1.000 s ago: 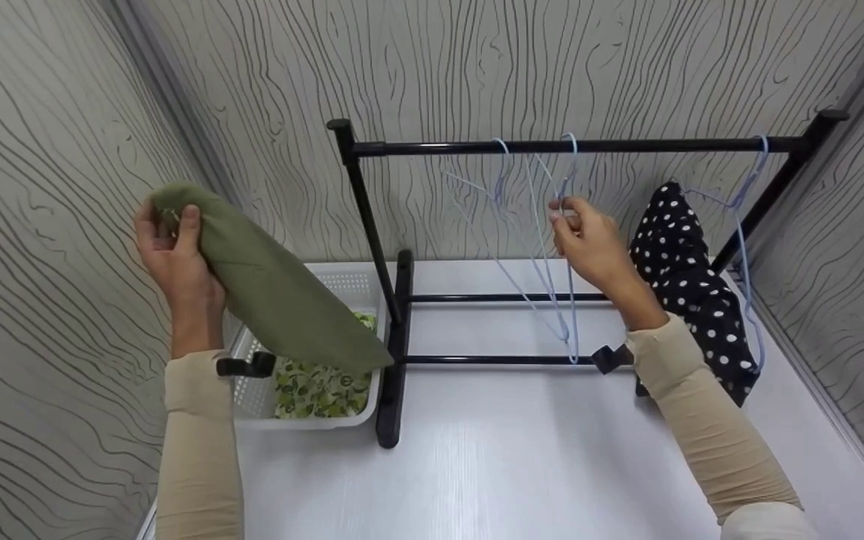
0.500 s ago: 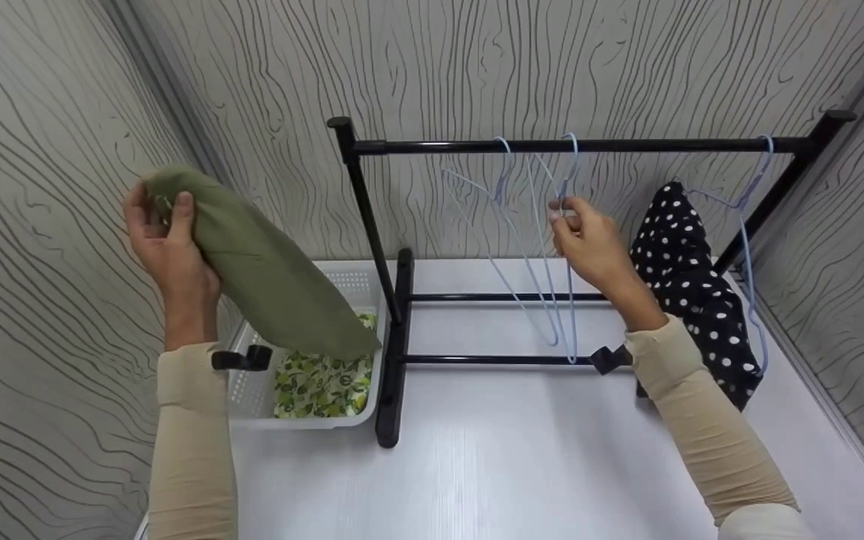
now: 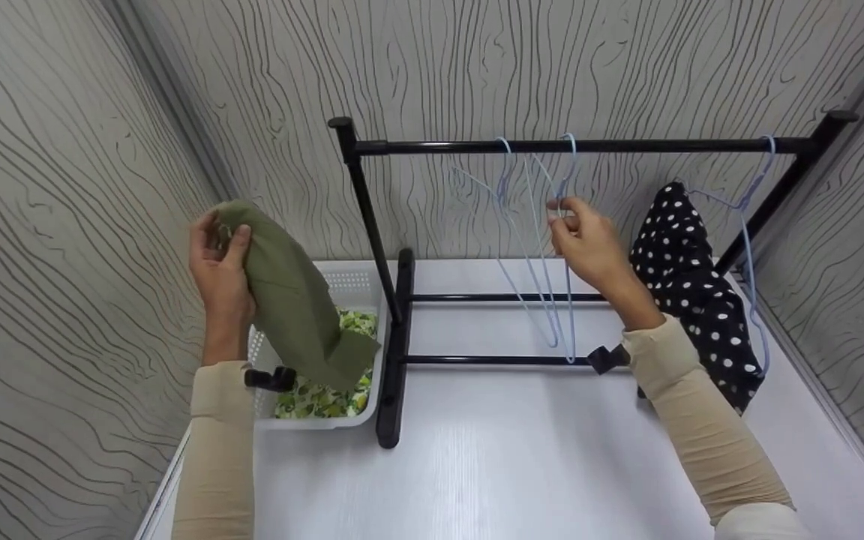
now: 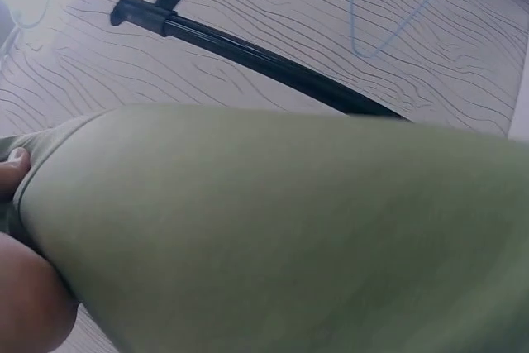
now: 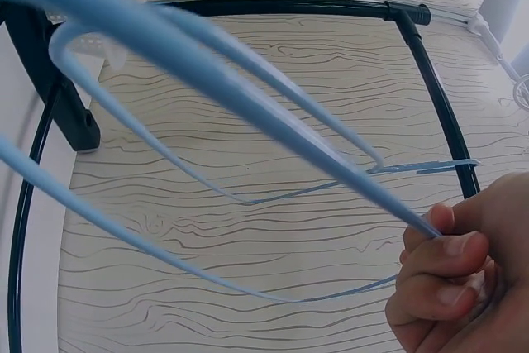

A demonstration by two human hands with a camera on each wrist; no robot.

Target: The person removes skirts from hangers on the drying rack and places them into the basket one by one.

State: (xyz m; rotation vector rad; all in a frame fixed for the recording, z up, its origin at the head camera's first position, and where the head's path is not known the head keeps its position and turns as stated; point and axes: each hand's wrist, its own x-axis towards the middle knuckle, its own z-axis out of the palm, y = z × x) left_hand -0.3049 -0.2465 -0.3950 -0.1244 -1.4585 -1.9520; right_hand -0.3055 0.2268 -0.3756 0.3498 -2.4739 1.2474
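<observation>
An olive-green cloth garment (image 3: 289,300) hangs from my left hand (image 3: 223,274), which grips its upper end between thumb and fingers. Its lower end droops over the white basket (image 3: 342,423). In the left wrist view the green fabric (image 4: 289,221) fills most of the picture and hides much of the hand. My right hand (image 3: 589,241) pinches a light blue hanger (image 3: 570,300) just below its hook, which sits on the rack's top bar. The right wrist view shows curled fingers (image 5: 438,287) around the blue wire. A second blue hanger (image 3: 502,191) hangs to the left.
The black clothes rack (image 3: 439,147) stands on a white tabletop (image 3: 462,457). At its right end a polka-dot garment (image 3: 691,292) hangs on another blue hanger (image 3: 750,255). Leaf-patterned cloth (image 3: 316,401) lies in the basket. Patterned wall panels (image 3: 274,90) enclose the back and sides.
My left hand first rose slightly left, then moved right and down with the green garment, whose lower end now folds and droops. My right hand stays on the hanger.
</observation>
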